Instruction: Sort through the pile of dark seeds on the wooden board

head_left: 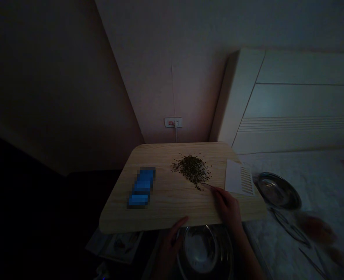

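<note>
A scattered pile of small dark green beans or seeds (192,168) lies on the light wooden table (166,210). My right hand (227,204) is closed around a thin metal utensil (208,186), whose tip meets the near edge of the pile; its exact kind is too dim to make out. At the table's front edge is my left hand (173,237), with a finger stretched out over the rim and the thumb apart. Just right of it, below the tabletop, sits a shiny metal bowl (200,249) inside a larger metal basin (228,256).
A blurred-out phone-like blue rectangle (142,187) lies on the table's left. A white slotted sheet (238,177) is at its right edge. Beyond, a metal dish (278,190) rests on the bed (320,175). A wall socket (173,122) with a plug is behind.
</note>
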A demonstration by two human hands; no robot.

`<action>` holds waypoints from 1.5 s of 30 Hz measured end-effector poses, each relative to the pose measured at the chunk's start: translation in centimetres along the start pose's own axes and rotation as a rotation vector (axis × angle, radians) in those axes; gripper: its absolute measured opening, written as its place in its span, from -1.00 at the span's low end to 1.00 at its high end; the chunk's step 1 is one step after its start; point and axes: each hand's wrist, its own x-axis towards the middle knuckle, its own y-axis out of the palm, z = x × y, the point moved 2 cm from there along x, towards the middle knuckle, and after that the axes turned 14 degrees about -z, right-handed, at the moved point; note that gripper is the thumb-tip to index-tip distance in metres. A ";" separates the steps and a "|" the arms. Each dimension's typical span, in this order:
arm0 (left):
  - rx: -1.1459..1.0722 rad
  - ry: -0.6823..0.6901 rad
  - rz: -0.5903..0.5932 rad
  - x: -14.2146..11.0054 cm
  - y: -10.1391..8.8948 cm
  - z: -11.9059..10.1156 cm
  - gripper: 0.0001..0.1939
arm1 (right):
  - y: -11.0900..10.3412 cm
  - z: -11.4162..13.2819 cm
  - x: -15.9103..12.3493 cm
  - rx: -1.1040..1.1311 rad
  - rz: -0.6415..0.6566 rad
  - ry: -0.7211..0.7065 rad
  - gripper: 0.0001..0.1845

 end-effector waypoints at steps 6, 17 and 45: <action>0.010 -0.012 0.011 0.1 0.0 -0.1 -0.60 | -0.1 0.2 0.0 0.007 0.009 -0.003 -0.67; -0.001 -0.006 0.024 0.1 0.0 -0.4 -0.57 | 0.0 -0.1 0.1 0.001 0.042 -0.008 -0.68; 0.001 -0.006 0.001 0.0 0.2 0.4 -0.58 | 0.1 0.0 0.0 0.009 0.046 -0.019 -0.68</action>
